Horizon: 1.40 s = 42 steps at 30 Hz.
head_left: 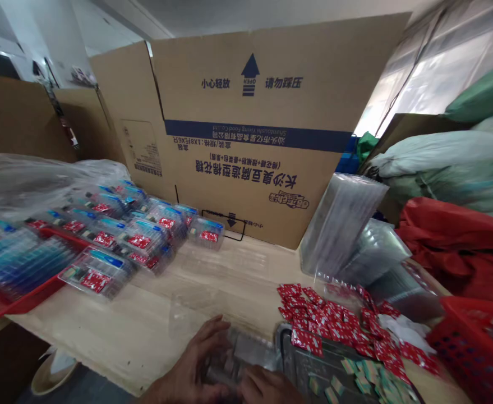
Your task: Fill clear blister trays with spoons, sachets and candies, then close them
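My left hand [202, 359] is at the bottom middle, fingers curled around the left side of a clear plastic box [254, 350]. My right hand [265, 387] is closed at the near edge of that box; motion blur and the frame edge hide what its fingertips grip. To the right lies a dark tray [300, 359] with small green and tan pieces [368, 379] in it. Red sachets with white marks [334, 322] are heaped along the tray's far side and spill beyond it.
Filled clear boxes [141, 241] with red sachets and blue items cover the left, by a red crate [31, 303]. A cardboard carton [246, 134] stands behind. Stacked clear plastic trays [339, 224] and a red basket [473, 342] are on the right.
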Each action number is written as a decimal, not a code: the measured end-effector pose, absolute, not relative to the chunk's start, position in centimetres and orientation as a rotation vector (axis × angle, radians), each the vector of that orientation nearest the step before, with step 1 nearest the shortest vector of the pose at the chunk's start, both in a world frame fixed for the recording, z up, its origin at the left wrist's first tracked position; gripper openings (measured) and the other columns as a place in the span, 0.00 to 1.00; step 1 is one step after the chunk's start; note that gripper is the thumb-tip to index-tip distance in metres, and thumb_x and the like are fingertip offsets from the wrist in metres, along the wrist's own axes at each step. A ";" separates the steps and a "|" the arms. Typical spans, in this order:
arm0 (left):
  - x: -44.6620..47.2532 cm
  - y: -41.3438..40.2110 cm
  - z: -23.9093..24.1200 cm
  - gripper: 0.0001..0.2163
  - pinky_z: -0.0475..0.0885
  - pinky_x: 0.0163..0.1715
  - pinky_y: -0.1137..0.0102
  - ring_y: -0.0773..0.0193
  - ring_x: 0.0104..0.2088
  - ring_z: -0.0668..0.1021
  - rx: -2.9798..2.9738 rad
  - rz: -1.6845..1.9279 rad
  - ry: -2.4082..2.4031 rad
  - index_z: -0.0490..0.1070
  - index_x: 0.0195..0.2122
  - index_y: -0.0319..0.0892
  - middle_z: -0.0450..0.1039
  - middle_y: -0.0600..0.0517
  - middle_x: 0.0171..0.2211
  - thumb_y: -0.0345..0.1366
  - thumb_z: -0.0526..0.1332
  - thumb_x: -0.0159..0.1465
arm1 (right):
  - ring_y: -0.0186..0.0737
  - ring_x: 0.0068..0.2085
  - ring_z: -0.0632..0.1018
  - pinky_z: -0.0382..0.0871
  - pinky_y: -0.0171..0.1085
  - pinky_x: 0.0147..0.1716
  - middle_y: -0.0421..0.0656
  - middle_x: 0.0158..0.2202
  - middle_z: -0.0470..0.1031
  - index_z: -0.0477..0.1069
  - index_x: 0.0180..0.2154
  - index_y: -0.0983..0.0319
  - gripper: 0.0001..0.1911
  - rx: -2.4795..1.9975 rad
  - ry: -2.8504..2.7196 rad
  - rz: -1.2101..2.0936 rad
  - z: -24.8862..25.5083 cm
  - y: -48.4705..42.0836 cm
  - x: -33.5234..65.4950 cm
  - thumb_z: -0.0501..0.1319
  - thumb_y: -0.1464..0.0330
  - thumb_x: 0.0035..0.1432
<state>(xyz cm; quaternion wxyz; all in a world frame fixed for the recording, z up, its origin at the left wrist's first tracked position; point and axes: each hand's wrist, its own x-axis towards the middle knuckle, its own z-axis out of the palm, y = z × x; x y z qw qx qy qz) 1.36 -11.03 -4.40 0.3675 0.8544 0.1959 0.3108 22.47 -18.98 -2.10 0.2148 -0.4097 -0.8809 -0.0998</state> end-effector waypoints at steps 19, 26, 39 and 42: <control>5.0 -2.6 -1.5 0.27 0.50 0.58 0.46 0.43 0.63 0.56 2.086 0.723 1.462 0.60 0.58 0.40 0.56 0.38 0.62 0.44 0.59 0.58 | 0.42 0.40 0.76 0.74 0.42 0.38 0.46 0.43 0.73 0.68 0.52 0.60 0.22 -1.575 -1.515 0.498 -2.7 -8.7 30.2 0.55 0.70 0.54; 3.7 -0.9 -2.8 0.18 0.59 0.52 0.56 0.49 0.51 0.67 2.542 0.297 1.634 0.66 0.51 0.38 0.68 0.41 0.50 0.40 0.55 0.62 | 0.49 0.64 0.56 0.51 0.48 0.61 0.50 0.64 0.55 0.68 0.54 0.61 0.25 -1.801 -1.900 0.341 -5.7 -5.1 28.9 0.53 0.77 0.54; 3.6 -0.2 -4.4 0.15 0.59 0.52 0.58 0.52 0.50 0.67 2.662 0.431 1.296 0.66 0.49 0.41 0.68 0.45 0.48 0.38 0.56 0.61 | 0.42 0.58 0.67 0.57 0.40 0.58 0.49 0.57 0.67 0.64 0.57 0.63 0.35 -1.819 -2.111 0.383 -5.3 0.4 35.8 0.50 0.82 0.46; 5.4 0.4 -4.2 0.15 0.58 0.53 0.58 0.53 0.51 0.67 2.708 0.395 1.176 0.66 0.48 0.42 0.69 0.46 0.47 0.38 0.56 0.61 | 0.42 0.55 0.69 0.59 0.39 0.56 0.49 0.54 0.70 0.69 0.52 0.64 0.30 -1.827 -2.083 0.359 -4.9 1.4 36.7 0.50 0.83 0.47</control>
